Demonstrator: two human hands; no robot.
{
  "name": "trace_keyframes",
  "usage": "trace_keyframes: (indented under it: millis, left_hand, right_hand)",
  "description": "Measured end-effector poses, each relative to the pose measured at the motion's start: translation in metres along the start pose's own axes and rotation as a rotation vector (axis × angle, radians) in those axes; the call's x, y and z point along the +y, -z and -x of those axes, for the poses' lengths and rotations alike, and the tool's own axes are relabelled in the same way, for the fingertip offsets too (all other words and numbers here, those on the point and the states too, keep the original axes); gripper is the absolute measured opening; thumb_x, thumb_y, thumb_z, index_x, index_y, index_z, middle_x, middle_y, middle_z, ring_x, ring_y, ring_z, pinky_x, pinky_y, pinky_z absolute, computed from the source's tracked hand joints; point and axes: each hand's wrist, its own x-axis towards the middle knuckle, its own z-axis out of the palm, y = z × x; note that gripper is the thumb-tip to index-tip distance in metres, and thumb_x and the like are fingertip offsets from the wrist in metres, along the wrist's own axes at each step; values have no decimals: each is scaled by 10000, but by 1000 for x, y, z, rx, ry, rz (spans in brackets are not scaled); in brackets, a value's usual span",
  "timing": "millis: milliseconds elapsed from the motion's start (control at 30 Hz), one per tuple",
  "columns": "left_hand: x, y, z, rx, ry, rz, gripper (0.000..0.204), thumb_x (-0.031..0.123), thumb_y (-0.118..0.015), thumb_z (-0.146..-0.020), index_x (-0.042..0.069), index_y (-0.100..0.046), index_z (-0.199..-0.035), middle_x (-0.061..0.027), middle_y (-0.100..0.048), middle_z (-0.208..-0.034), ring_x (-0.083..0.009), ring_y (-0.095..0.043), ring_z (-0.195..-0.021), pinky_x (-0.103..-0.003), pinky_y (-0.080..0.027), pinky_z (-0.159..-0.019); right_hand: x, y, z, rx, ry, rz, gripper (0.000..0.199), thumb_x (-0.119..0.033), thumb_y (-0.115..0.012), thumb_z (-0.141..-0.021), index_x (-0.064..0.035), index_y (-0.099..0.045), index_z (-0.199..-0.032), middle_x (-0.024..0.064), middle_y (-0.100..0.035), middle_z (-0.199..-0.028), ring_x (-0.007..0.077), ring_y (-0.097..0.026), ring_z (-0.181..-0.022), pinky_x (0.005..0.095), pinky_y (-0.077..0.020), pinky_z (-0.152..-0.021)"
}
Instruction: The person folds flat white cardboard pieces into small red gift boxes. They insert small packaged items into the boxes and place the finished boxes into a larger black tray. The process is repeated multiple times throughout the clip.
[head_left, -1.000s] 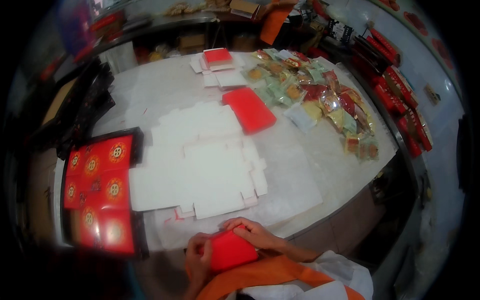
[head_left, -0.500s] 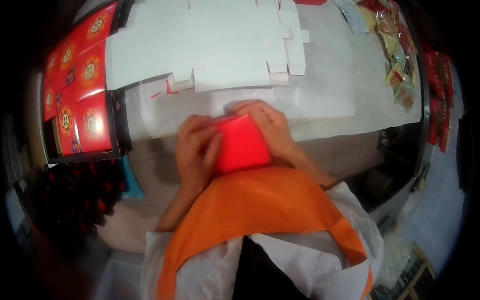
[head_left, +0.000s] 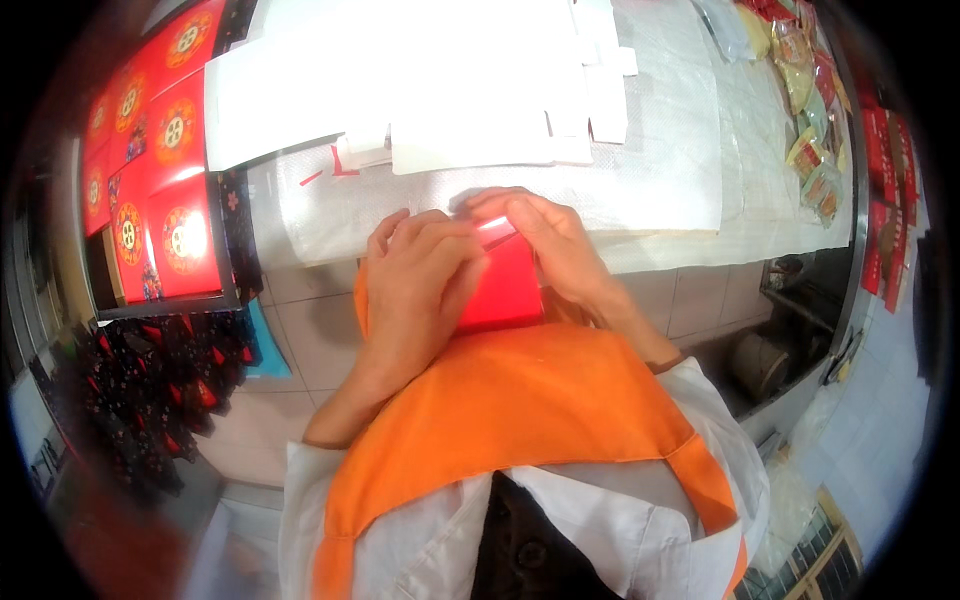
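A small red carton (head_left: 508, 285) is held close against the orange apron on my chest, at the near side of the table. My right hand (head_left: 562, 248) grips its far right side, thumb along the top edge and fingers behind. Across its left part lies my left hand (head_left: 428, 270), fingers bent over the top edge, where a narrow folded flap (head_left: 494, 232) catches the light. The left fingertips are partly smeared, and most of the carton's left face is hidden under that hand.
White flattened card blanks (head_left: 400, 90) are stacked on the plastic-covered table (head_left: 660, 190). Red printed boxes (head_left: 180, 235) fill a dark-edged tray at left. Black-and-red patterned items (head_left: 150, 390) lie below it. Small wrapped packets (head_left: 810, 150) line the table's right edge.
My left hand has shifted right across the carton, covering more of it. The top flap now shows near my right thumb. My right hand has kept its hold.
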Motion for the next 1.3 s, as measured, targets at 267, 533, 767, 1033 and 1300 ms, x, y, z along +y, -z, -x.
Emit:
trace_keyframes:
  millis: [267,533,767,1033,1300]
  left_hand:
    - [-6,-4,6,76,92,44,170,24,-652,-687,61,-563,-827,-79,-573,-895,-252,-529,-798,-311,-423,-705]
    - [-28,22,-3,-372,1,5,223,84,-657,-715,37,-547,-903,-138,-572,-982,-291,-551,-901,-344,-442,-749]
    - [-35,59,-38,-606,82,226,467,192,-631,-768,42,-437,-1166,-156,-529,-1078,-301,-546,-930,-354,-444,-799]
    - [-35,67,-76,86,382,616,694,100,-476,-771,61,-139,-1376,-147,-390,-1269,-222,-437,-1113,-329,-365,-926]
    - [-63,43,-77,68,632,906,608,82,-483,-837,76,-174,-1361,-113,-487,-1153,-162,-504,-1005,-279,-419,-846]
  right_hand:
    - [5,4,7,-106,13,-37,329,-172,-328,-936,24,-571,-1039,104,-500,-1161,181,-475,-1070,294,-364,-931]
    - [33,7,17,-123,337,397,303,-157,-382,-908,-58,-487,-1175,148,-392,-1292,280,-380,-1186,355,-293,-998]
    - [-53,27,5,-271,750,766,320,-97,-486,-844,-27,-488,-1157,167,-376,-1300,311,-352,-1209,372,-288,-1005]
    - [-176,293,-118,926,669,1573,604,-238,-638,-772,-104,-357,-1290,232,-369,-1279,358,-363,-1193,405,-337,-960]
    - [-192,430,-170,528,115,1683,764,-448,-636,-676,-106,-356,-1298,242,-475,-1179,346,-438,-1126,421,-358,-929]
